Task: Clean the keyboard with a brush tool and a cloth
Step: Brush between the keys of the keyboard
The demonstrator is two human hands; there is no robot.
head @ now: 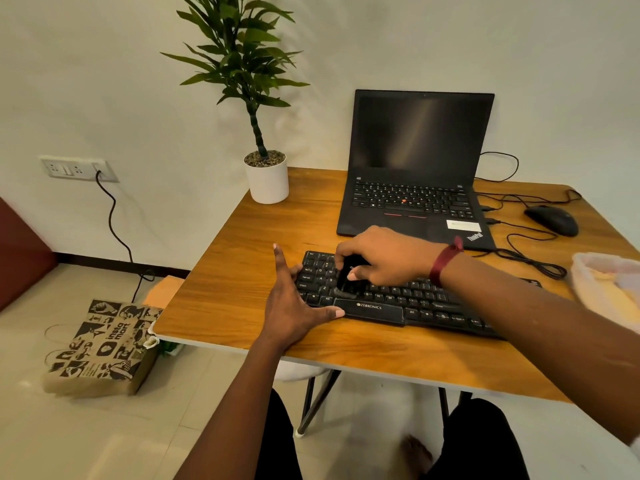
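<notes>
Head: brush [349, 276] inside right grip [384, 258]

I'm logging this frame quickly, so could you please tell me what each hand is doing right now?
The left hand is open, fingers spread, bracing the keyboard at its left end.
The right hand grips the black brush on the keys.
</notes>
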